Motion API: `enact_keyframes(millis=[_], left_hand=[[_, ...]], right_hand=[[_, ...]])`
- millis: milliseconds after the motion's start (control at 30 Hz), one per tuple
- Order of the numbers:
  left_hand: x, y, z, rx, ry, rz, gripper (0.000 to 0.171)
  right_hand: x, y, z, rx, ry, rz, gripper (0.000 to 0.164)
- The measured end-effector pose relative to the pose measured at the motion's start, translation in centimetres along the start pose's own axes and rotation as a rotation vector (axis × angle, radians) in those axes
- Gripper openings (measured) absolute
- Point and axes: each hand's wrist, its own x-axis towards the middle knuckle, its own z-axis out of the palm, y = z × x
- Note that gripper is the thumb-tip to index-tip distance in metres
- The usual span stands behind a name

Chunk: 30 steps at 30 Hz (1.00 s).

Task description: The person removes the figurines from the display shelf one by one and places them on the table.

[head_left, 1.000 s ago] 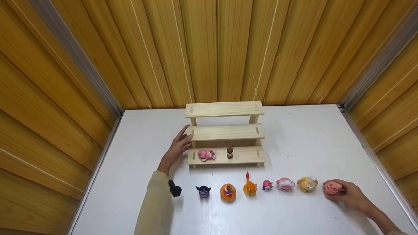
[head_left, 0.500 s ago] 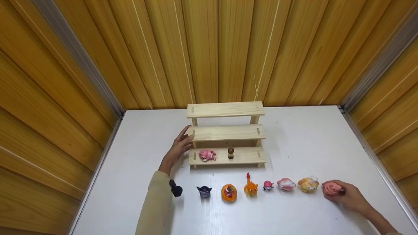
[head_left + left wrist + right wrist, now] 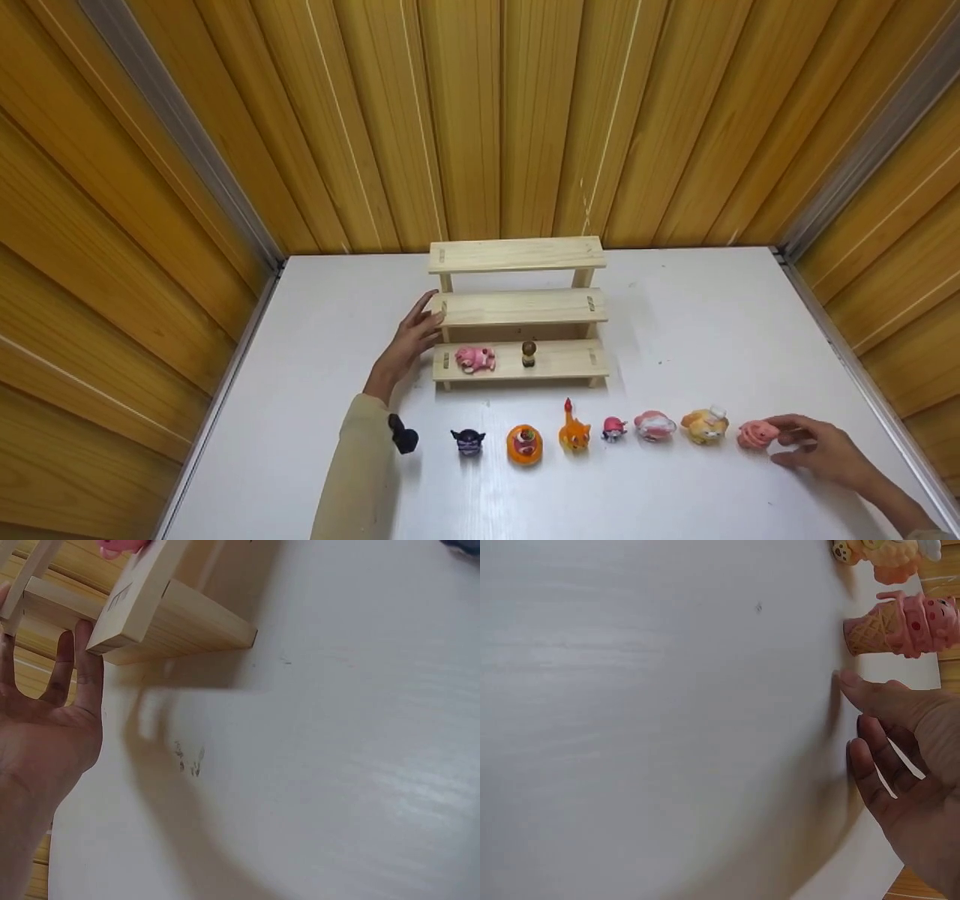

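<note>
Beside the left end of a three-step wooden shelf (image 3: 517,308), my left hand (image 3: 407,341) touches the board ends with extended fingers (image 3: 89,675). On the lowest step lie a pink animal figurine (image 3: 475,358) and a small brown-headed figurine (image 3: 529,354). At the right end of a row of toys, a pink ice cream cone figurine (image 3: 756,435) stands upright on the table. My right hand (image 3: 825,450) is just right of it, fingers spread and holding nothing; the right wrist view shows a gap between the thumb (image 3: 862,690) and the waffle cone.
Left of the cone run a yellow-orange animal figurine (image 3: 705,425), a pink-white one (image 3: 655,425), a small pink-capped one (image 3: 613,429), an orange flame-tailed one (image 3: 575,433), an orange round dessert-like toy (image 3: 524,445) and a dark horned one (image 3: 469,442). Panelled walls enclose the white table (image 3: 675,322).
My right hand has let go of the ice cream cone figurine and drawn back to the right, fingers opening. The left hand keeps its place at the shelf.
</note>
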Motion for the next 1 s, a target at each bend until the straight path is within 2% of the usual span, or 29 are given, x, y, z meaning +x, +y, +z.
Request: enact_keyframes(millis=[233,467,733,1000], left_hand=[[0.0,-0.1,0.1,0.000,-0.006,0.001,0.067],[0.0,-0.1,-0.1,-0.005,-0.019,0.004,0.067],[-0.5,0.2,-0.8,-0.009,0.007,0.003,0.065],[-0.2,0.1,-0.1,-0.014,-0.014,-0.002,0.067]], right_hand=[[0.5,0.4,-1.0,0.031,0.015,-0.085,0.040],[2.9,-0.4,-2.2,0.044,0.016,-0.215,0.036],[7.9,-3.5,-3.0,-0.016,0.007,-0.215,0.035],[11.3,-6.9,-3.4,-0.041,-0.027,-0.225,0.034]])
